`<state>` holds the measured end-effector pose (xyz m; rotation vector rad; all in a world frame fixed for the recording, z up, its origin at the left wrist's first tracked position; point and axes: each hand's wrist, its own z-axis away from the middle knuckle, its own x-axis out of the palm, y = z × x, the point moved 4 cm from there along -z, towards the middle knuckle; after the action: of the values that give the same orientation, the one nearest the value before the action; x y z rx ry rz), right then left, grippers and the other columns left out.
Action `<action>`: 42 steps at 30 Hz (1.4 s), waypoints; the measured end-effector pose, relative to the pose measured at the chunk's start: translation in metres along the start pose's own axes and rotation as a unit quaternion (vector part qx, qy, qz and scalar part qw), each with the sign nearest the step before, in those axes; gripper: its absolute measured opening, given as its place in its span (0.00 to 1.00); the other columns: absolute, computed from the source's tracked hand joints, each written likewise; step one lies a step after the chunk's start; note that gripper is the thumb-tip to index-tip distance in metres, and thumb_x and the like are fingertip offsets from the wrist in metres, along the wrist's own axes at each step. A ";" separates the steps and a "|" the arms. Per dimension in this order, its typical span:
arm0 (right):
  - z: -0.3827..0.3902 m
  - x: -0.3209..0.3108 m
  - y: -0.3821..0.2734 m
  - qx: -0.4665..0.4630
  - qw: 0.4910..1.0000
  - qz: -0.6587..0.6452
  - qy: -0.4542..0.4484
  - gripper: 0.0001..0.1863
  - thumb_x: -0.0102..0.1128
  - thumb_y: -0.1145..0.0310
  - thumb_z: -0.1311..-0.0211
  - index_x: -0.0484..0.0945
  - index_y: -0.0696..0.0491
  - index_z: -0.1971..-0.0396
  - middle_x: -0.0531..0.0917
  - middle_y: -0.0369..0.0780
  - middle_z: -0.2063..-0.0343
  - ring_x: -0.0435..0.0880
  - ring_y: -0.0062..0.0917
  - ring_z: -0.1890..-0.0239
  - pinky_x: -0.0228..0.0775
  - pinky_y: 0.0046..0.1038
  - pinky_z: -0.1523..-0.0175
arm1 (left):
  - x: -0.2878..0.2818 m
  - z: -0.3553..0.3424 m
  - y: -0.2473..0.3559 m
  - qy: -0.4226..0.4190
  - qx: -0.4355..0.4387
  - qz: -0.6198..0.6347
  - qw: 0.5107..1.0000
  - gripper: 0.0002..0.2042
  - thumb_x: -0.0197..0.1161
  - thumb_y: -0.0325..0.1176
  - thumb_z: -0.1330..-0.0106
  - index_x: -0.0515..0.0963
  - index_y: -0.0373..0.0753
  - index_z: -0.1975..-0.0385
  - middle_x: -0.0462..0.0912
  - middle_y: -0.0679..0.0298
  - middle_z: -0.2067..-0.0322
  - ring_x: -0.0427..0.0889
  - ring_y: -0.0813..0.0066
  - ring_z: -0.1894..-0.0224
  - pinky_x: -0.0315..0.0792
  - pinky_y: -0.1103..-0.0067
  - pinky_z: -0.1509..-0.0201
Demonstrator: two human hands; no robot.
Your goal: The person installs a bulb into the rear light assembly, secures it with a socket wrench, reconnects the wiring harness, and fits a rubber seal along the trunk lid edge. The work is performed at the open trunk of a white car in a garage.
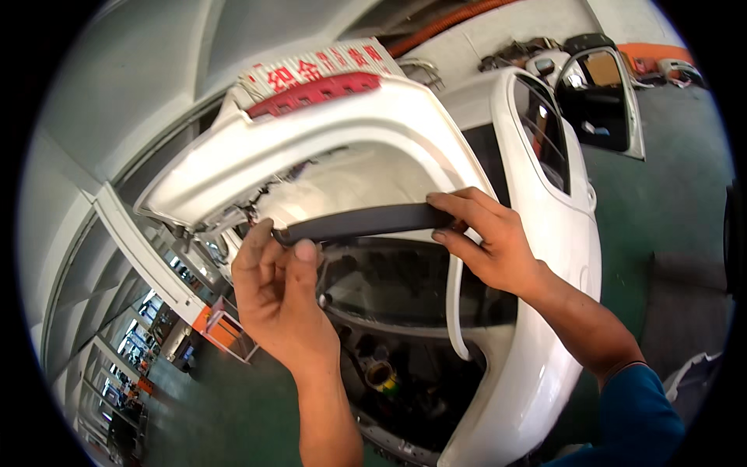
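A long, slightly curved black trim strip (366, 223) is stretched between my two hands in front of a white car. My left hand (280, 284) pinches its left end between thumb and fingers. At the other end, my right hand (486, 237) grips the strip between thumb and forefinger. Behind the strip stands the raised white trunk lid (327, 121), with a dark red piece (319, 93) along its top edge. Below lies the rear window (405, 284) and the open trunk (412, 373), where a yellow-green roll or can (381, 376) sits among dark items.
The white car body (537, 358) is close on my right. Its open door (603, 101) swings out at the far right. An orange-panelled metal stand (226, 331) is on the left. Car parts (537, 54) lie along the back wall. The floor (226, 412) is green.
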<state>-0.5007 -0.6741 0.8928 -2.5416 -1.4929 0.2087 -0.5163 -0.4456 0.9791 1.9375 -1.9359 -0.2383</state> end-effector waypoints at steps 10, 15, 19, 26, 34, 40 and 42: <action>-0.129 -0.001 0.047 -0.179 0.977 0.070 0.091 0.22 0.71 0.76 0.39 0.81 0.54 0.43 0.84 0.44 0.55 0.87 0.41 0.59 0.81 0.34 0.56 | 0.046 -0.075 -0.003 0.059 0.101 -0.038 0.992 0.22 0.69 0.20 0.32 0.70 0.25 0.42 0.85 0.54 0.60 0.85 0.75 0.60 0.80 0.80 0.53; -0.142 0.005 0.074 -0.202 0.971 0.033 0.126 0.22 0.72 0.73 0.41 0.82 0.50 0.45 0.84 0.39 0.57 0.86 0.36 0.60 0.81 0.35 0.59 | 0.060 -0.080 -0.002 0.060 0.121 -0.142 0.981 0.20 0.70 0.22 0.31 0.72 0.26 0.43 0.84 0.59 0.59 0.82 0.79 0.58 0.78 0.82 0.53; -0.147 0.011 0.085 -0.219 0.966 0.024 0.136 0.21 0.74 0.72 0.43 0.83 0.51 0.48 0.83 0.37 0.59 0.86 0.32 0.62 0.80 0.33 0.61 | 0.063 -0.075 0.004 0.114 0.151 -0.281 0.941 0.20 0.70 0.24 0.30 0.74 0.30 0.41 0.83 0.59 0.56 0.83 0.78 0.58 0.79 0.80 0.52; -0.150 0.017 0.088 -0.270 0.946 0.025 0.178 0.21 0.70 0.74 0.49 0.85 0.54 0.51 0.81 0.36 0.63 0.83 0.28 0.67 0.78 0.30 0.64 | 0.069 -0.072 0.006 0.083 0.173 -0.375 0.907 0.20 0.70 0.24 0.30 0.77 0.32 0.39 0.82 0.64 0.55 0.81 0.83 0.60 0.75 0.84 0.58; -0.152 0.012 0.098 -0.284 0.934 0.019 0.215 0.15 0.67 0.75 0.48 0.85 0.54 0.57 0.83 0.38 0.61 0.84 0.28 0.66 0.78 0.29 0.63 | 0.075 -0.075 0.008 0.048 0.304 -0.509 0.804 0.18 0.70 0.18 0.35 0.83 0.35 0.44 0.82 0.62 0.60 0.83 0.79 0.65 0.80 0.80 0.62; -0.147 0.008 0.101 -0.279 0.939 -0.029 0.199 0.16 0.71 0.77 0.46 0.85 0.55 0.55 0.83 0.41 0.59 0.85 0.33 0.62 0.79 0.32 0.59 | 0.058 -0.067 -0.003 0.075 0.174 -0.305 0.933 0.16 0.70 0.22 0.31 0.79 0.33 0.44 0.83 0.63 0.60 0.81 0.82 0.63 0.77 0.85 0.60; -0.137 0.005 0.104 -0.237 0.953 -0.091 0.167 0.14 0.72 0.80 0.43 0.85 0.56 0.55 0.84 0.42 0.58 0.85 0.33 0.61 0.79 0.32 0.58 | 0.053 -0.053 -0.005 0.089 0.167 -0.266 0.945 0.13 0.71 0.23 0.31 0.79 0.34 0.50 0.85 0.60 0.56 0.82 0.80 0.60 0.77 0.83 0.55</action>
<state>-0.3810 -0.7316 1.0018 -2.5640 -1.7795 -0.6499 -0.4894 -0.4896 1.0336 2.5812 -1.3715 0.1297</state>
